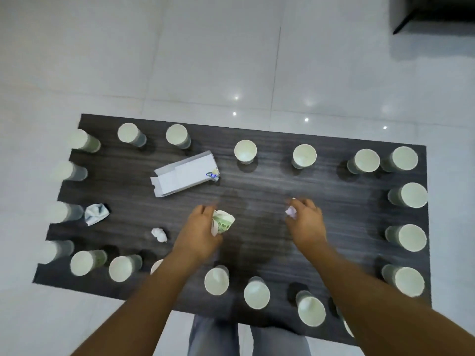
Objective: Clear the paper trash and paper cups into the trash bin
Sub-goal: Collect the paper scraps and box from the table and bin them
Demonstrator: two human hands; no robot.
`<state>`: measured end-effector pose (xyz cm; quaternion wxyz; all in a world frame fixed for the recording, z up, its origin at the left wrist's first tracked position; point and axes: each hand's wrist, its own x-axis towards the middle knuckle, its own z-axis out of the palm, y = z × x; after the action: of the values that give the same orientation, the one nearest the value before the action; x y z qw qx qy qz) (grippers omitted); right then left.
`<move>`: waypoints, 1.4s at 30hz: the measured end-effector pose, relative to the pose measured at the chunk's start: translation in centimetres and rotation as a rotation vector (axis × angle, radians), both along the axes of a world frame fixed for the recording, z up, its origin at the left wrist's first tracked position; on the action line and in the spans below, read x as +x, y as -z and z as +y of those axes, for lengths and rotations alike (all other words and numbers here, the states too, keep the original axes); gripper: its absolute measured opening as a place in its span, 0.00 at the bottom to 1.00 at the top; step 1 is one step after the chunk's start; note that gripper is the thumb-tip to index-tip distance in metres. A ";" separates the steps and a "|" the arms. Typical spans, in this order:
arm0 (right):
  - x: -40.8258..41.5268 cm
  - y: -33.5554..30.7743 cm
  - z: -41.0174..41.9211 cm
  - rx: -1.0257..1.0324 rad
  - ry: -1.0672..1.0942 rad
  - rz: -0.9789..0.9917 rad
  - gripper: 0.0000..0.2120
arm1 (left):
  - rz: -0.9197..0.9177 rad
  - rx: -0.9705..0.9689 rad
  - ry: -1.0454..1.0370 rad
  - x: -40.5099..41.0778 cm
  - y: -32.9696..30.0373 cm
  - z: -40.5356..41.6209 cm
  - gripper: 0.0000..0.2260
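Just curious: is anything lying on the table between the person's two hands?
No. In the head view, only bare dark tabletop lies between the left hand and right hand.

Cups [245, 151] ring the table [270, 186], box [185, 173] inside

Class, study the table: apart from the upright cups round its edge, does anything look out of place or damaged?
Yes. A flattened white box lies askew left of centre, and two crumpled paper wads sit loose near the left edge. Each hand also holds a crumpled wad: left hand, right hand.
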<state>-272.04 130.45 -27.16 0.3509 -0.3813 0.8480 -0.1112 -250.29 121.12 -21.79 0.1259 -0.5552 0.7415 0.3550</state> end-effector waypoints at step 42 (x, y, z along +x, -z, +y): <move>76.8 -19.6 -12.4 -0.201 -0.901 -0.269 0.18 | 0.010 -0.193 -0.749 74.0 -18.8 4.2 0.28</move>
<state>-195.21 118.04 -7.54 0.4323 -0.7250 0.5305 -0.0778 -176.25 125.33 -3.01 -0.0691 -0.7951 0.5180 0.3077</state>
